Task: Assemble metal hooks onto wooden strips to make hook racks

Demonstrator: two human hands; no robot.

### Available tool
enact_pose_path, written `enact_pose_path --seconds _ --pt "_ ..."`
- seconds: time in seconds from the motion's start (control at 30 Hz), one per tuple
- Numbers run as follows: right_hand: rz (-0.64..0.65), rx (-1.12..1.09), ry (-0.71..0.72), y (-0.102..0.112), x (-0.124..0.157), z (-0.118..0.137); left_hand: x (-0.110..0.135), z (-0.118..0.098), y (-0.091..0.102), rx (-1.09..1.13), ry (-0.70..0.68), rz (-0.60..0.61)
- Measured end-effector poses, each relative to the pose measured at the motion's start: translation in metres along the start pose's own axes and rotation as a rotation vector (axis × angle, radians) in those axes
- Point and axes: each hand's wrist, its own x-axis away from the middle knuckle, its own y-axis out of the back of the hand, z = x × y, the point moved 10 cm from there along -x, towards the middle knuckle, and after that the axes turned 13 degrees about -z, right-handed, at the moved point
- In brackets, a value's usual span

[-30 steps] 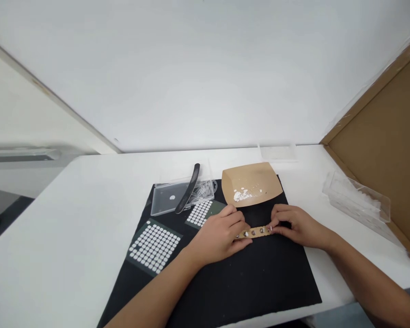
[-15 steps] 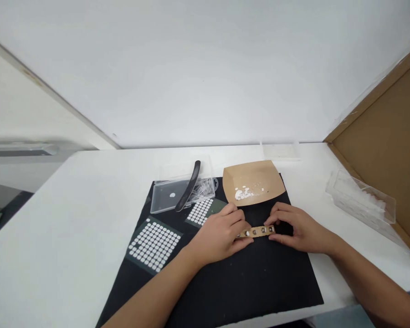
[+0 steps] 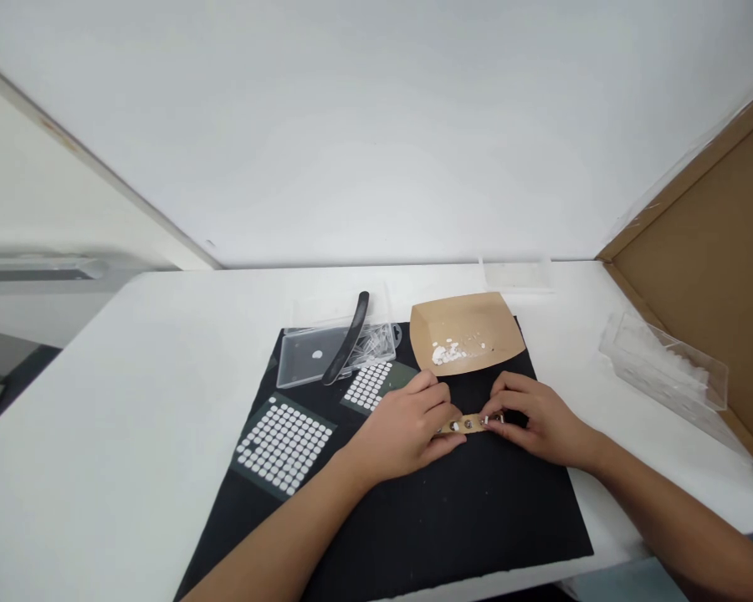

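A narrow tan strip [image 3: 468,425] set with several small shiny studs lies on the black mat [image 3: 452,510]. My left hand [image 3: 407,428] has its fingers curled and pins the strip's left end down. My right hand [image 3: 533,420] pinches at a stud near the strip's right end with thumb and forefinger. Just behind my hands stands a brown paper tray [image 3: 464,334] holding small white bits.
Two dark sheets of white round dots [image 3: 284,443] [image 3: 369,385] lie on the mat's left. A clear plastic box [image 3: 326,355] with a black curved tool [image 3: 348,339] across it sits behind them. A clear container [image 3: 665,368] and a brown board [image 3: 709,267] are at the right.
My right hand has slid a little leftward along the strip, covering more of its right end. My left hand has stayed in place.
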Motion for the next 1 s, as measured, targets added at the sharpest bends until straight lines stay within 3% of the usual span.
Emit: enact_pose_path --seconds 0.37,0.57,0.7,1.0 --pt "0.024 0.019 0.007 -0.002 0.001 0.0 0.001 0.0 0.0 0.002 0.02 0.018" --pt "0.033 0.021 -0.004 -0.002 0.001 0.0 0.0 0.001 0.0 0.065 0.095 0.01" --pt "0.059 0.039 -0.002 -0.004 0.002 0.0 0.0 -0.001 -0.001 0.043 0.065 0.035" --pt "0.087 0.052 -0.012 -0.005 0.003 -0.003 -0.006 0.002 0.021 0.161 0.026 -0.018"
